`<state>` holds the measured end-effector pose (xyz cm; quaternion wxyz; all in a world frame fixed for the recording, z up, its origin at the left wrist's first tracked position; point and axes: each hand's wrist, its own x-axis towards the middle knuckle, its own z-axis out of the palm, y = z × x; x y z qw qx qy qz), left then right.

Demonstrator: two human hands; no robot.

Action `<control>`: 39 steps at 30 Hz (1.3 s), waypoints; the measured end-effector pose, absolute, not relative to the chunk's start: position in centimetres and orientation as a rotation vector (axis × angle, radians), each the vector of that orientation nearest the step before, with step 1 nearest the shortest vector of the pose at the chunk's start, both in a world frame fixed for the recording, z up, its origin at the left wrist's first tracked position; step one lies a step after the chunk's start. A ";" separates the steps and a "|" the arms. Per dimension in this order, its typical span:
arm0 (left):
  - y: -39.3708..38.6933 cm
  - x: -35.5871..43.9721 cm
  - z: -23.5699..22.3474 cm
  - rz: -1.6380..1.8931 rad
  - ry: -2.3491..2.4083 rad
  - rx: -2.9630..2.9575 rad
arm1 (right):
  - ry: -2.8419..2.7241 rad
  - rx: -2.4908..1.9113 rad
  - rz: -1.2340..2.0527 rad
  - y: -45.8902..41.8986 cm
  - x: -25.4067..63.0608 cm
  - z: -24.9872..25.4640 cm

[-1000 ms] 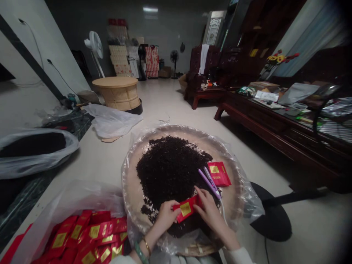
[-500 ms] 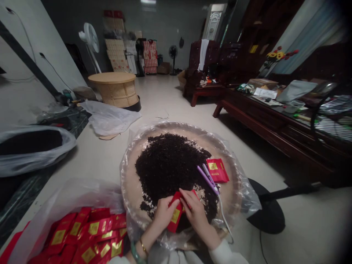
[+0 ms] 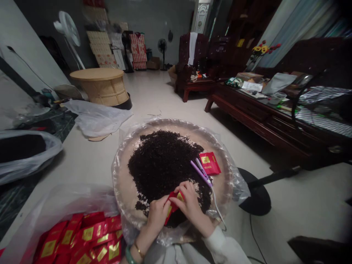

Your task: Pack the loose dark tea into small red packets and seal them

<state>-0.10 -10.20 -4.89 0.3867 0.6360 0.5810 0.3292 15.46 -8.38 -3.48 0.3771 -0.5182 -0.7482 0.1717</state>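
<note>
Both hands, left hand (image 3: 157,213) and right hand (image 3: 189,205), pinch a red sachet (image 3: 172,204) at the tea-leaf pile's (image 3: 165,165) 6 o'clock edge, above the round tray (image 3: 123,190), catching spills.

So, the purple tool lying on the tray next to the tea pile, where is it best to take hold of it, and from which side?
Probably the near end of the purple tool, where its cord comes out, reached from above and from the right. It lies flat and slanted on the tray, its left edge against the tea pile, so the right side is freer. The red packets lie beside its far end.
</note>
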 end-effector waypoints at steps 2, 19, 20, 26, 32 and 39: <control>-10.0 -0.4 -4.7 0.824 1.461 1.654 | -1.994 -1.277 0.426 -8.2 15.7 -3.0; -8.4 -2.0 -2.1 0.843 1.323 1.416 | -2.156 -0.925 0.623 -9.3 15.9 -2.1; -8.4 -2.1 -2.1 0.828 1.320 1.450 | -2.155 -0.937 0.621 -9.4 15.8 -2.3; -8.6 -2.6 -1.5 0.872 1.360 1.607 | -2.157 -1.098 0.846 -9.6 15.0 -2.0; -7.5 -2.4 -0.7 0.788 1.289 1.818 | -2.190 -1.096 1.035 -8.9 13.9 -1.7; -7.0 -3.1 -0.8 0.741 1.284 1.921 | -2.220 -1.167 1.137 -8.4 14.1 -2.2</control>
